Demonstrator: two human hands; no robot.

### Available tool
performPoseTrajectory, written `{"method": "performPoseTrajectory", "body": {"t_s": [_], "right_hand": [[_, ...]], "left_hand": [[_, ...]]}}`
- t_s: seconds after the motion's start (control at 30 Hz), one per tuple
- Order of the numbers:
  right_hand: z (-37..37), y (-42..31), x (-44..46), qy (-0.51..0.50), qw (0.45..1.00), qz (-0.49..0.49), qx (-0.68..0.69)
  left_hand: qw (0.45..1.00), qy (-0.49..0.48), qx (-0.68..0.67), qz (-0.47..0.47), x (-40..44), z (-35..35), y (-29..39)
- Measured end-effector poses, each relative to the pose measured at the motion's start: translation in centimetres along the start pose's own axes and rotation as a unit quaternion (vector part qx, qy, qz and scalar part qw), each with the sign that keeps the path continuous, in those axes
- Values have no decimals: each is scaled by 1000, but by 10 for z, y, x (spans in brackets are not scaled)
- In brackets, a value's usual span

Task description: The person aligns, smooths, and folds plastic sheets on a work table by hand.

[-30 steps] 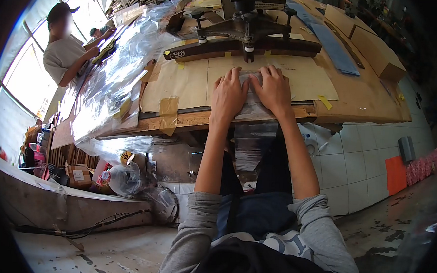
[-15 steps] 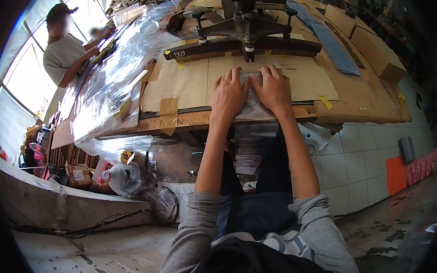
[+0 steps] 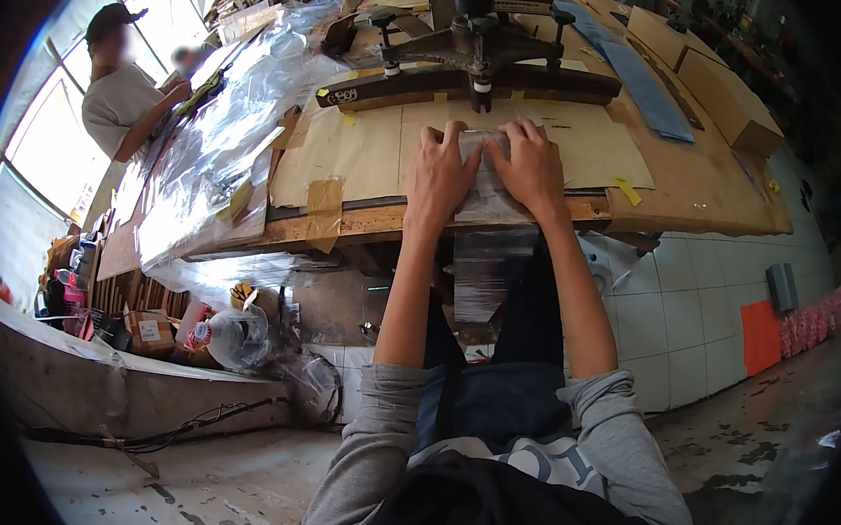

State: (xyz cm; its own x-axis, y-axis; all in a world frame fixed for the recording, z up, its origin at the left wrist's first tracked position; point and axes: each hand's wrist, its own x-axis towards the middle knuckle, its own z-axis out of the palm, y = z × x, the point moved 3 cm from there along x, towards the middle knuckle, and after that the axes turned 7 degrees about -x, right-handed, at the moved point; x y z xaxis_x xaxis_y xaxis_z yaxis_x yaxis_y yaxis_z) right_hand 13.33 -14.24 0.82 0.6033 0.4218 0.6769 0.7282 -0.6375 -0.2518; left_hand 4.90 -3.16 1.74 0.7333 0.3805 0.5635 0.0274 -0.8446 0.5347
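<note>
A strip of clear plastic film point(image 3: 486, 201) lies on the pale sheet point(image 3: 350, 154) and hangs over the table's front edge. My left hand point(image 3: 438, 180) rests on the film's left side, fingers bent and slightly apart. On its right side lies my right hand point(image 3: 530, 173), palm down with fingers spread and curved. The thumbs nearly meet over the film. Neither hand visibly grips anything. Just beyond the fingertips, a dark metal press frame point(image 3: 483, 59) stands over a long dark bar point(image 3: 382, 89).
Crumpled clear plastic point(image 3: 222, 148) covers the table's left side. A person point(image 3: 125, 100) stands beyond it, with another partly visible behind. Blue strips point(image 3: 646, 92) and cardboard boxes point(image 3: 728, 103) lie at the right. A large clear bottle point(image 3: 238, 338) sits below left.
My fingers bend a little more, with left knuckles raised. The hanging end of the film sits slightly higher. The view has shifted slightly, and the person at left has shifted a little.
</note>
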Motion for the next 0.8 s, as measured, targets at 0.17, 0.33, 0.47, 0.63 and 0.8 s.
{"method": "performPoseTrajectory", "body": {"t_s": [0.17,0.33,0.47,0.63,0.8], "right_hand": [[-5,1,1,39,999,8,27],[-12,1,0,50,997,26,46],[-15,2,2,49,996,44,68],[-4,33,20,-68,958,155,233],[17,65,42,-119,972,113,167]], "left_hand": [[998,-17,-62,16,2,3,-5],[992,-13,-121,32,0,2,-8],[987,-13,-162,15,0,2,-12],[961,-36,-270,-53,1,5,-23],[946,-107,-303,-29,-2,3,-23]]}}
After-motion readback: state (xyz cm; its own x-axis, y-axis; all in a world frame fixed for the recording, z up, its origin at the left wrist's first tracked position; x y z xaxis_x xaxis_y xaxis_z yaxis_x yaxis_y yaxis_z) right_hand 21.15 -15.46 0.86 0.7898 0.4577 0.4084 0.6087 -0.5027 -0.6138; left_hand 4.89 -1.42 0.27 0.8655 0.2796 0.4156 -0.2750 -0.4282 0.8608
